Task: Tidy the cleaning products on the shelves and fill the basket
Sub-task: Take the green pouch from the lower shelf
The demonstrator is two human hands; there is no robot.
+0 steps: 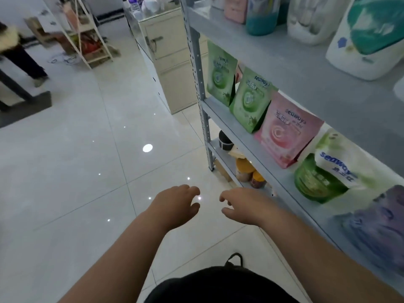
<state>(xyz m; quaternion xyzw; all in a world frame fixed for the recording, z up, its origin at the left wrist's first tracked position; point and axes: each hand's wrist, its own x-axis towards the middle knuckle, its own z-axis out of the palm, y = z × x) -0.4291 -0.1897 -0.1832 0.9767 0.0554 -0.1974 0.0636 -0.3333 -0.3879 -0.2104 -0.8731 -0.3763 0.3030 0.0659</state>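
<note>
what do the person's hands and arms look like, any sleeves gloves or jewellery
Both arms are bare along all that shows, with no sleeve in view. The left hand and right hand wear no gloves, and no rings, watch or wristband can be seen.

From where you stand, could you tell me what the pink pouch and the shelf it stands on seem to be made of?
The pink pouch looks like flexible plastic film with a matte printed face: it stands on a folded base and has sharp, flat sealed corners. The shelf looks like grey-painted metal, judging by its thin boards and the perforated upright post; this is not certain.
</note>
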